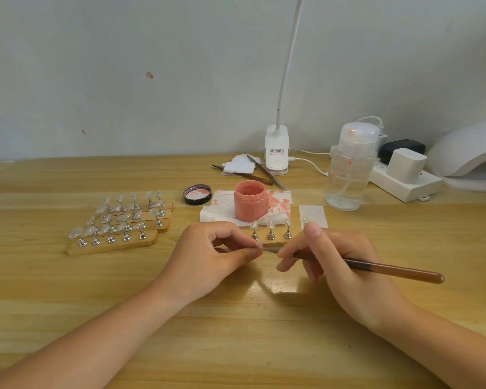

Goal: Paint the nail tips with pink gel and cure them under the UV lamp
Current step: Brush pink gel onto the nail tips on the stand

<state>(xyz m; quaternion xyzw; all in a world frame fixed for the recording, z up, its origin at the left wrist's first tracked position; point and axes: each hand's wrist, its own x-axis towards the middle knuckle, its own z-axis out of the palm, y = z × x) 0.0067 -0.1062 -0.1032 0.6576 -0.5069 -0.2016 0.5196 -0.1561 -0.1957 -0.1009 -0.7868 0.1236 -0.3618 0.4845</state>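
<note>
Painting a nail tip (259,244): the left hand (208,254) pinches it between thumb and forefinger, steadying it just beside the brush (376,266). The right hand (340,265) grips the brush pen-fashion for control; the open gel jar (249,204) stands beyond the fingers.

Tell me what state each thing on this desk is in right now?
pink gel jar: open, lid off.
jar lid: lying upturned beside it.
nail tip: pinched in left hand.
brush: held by right hand.
clear bottle: capped.
UV lamp: unused.
</note>
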